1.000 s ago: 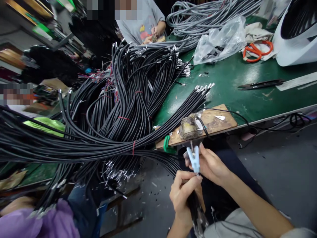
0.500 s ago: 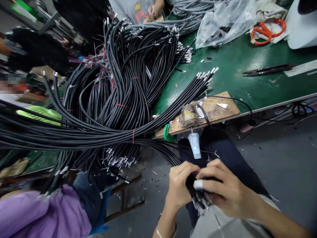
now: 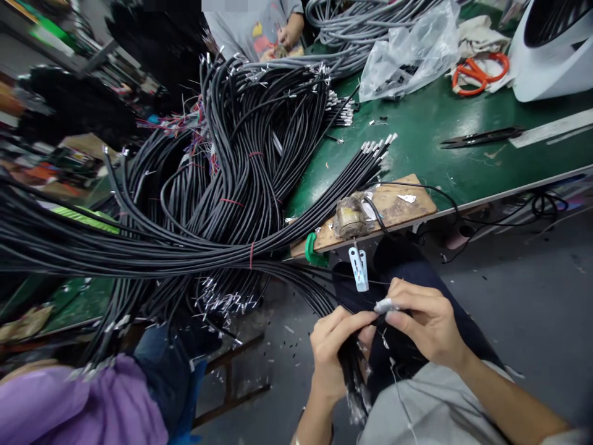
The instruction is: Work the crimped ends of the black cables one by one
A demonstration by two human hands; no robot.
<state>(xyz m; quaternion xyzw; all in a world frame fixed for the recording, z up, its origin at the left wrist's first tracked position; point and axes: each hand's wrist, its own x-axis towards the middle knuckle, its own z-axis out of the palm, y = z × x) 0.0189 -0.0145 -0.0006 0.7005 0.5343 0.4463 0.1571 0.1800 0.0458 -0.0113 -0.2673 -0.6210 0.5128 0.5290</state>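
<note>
My left hand (image 3: pixel 330 349) is closed around a bundle of black cables (image 3: pixel 348 364) above my lap, their stripped ends hanging downward. Close by its fingertips, my right hand (image 3: pixel 424 321) pinches thumb against index finger, and a white wrap (image 3: pixel 385 306) covers that fingertip. What lies in the pinch is too small to make out. Below the hands dangles a thin loose strand (image 3: pixel 398 386). Just beyond them, a light blue clothespin (image 3: pixel 359 269) hangs from the shaft of a small motor (image 3: pixel 351 216) on a wooden board (image 3: pixel 403 198).
Bundled black cables (image 3: pixel 250 167) heap over the green table (image 3: pixel 417 130). Thread snips (image 3: pixel 482 137), orange-handled scissors (image 3: pixel 479 74) and a plastic bag (image 3: pixel 407 55) lie farther right. A green clamp (image 3: pixel 312 250) grips the board's edge. A co-worker's purple sleeve (image 3: pixel 92 402) is at left; another person's hand (image 3: pixel 291 31) works opposite.
My right hand has drawn up and away from the bundle, its fingers now pinching. My left hand keeps the cables. The clothespin has turned on the shaft, and the view has shifted slightly.
</note>
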